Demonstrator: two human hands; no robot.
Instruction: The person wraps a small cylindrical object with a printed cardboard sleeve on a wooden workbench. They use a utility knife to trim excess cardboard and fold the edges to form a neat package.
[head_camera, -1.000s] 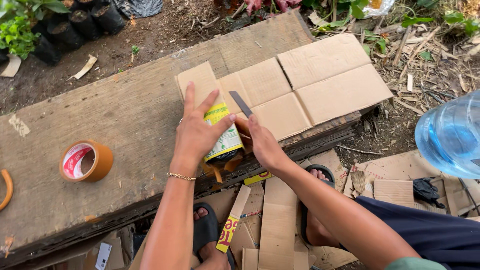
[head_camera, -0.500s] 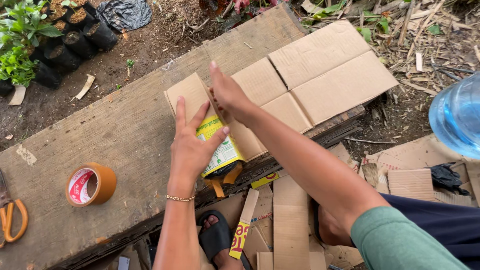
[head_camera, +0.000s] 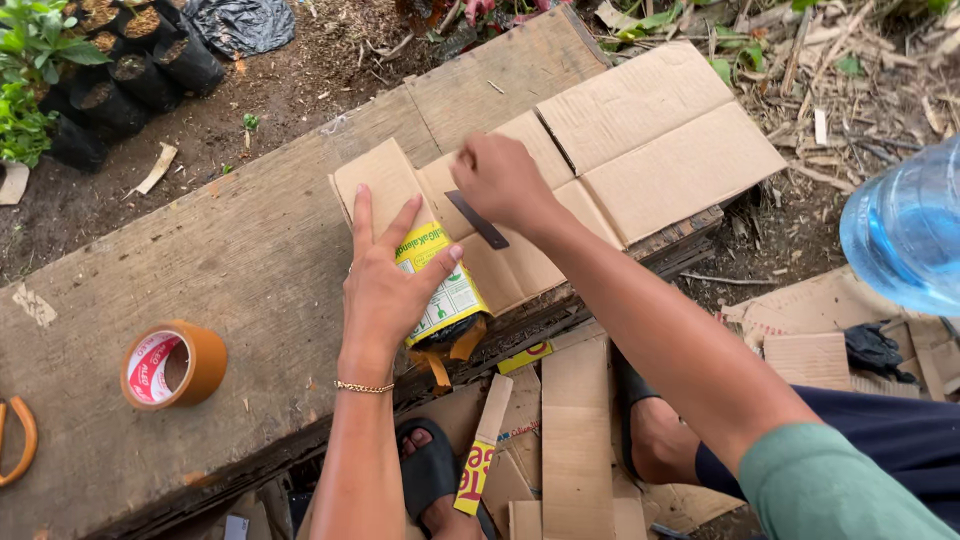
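Left hand (head_camera: 385, 285), fingers spread, presses flat on the cardboard (head_camera: 640, 150) and a yellow-green pack (head_camera: 445, 295). Right hand (head_camera: 500, 180) grips a dark blade (head_camera: 478, 221) over the cardboard, on a plank (head_camera: 200, 260).

Both hands were bare. The left hand (head_camera: 385, 290) wore a thin gold chain bracelet (head_camera: 362, 386) at the wrist; the right arm ended in a green short sleeve (head_camera: 850, 490). Dark sandals (head_camera: 430, 470) covered the feet.

Bare plank (head_camera: 230, 250) between tape roll (head_camera: 172, 364) and cardboard (head_camera: 640, 150) lies open.
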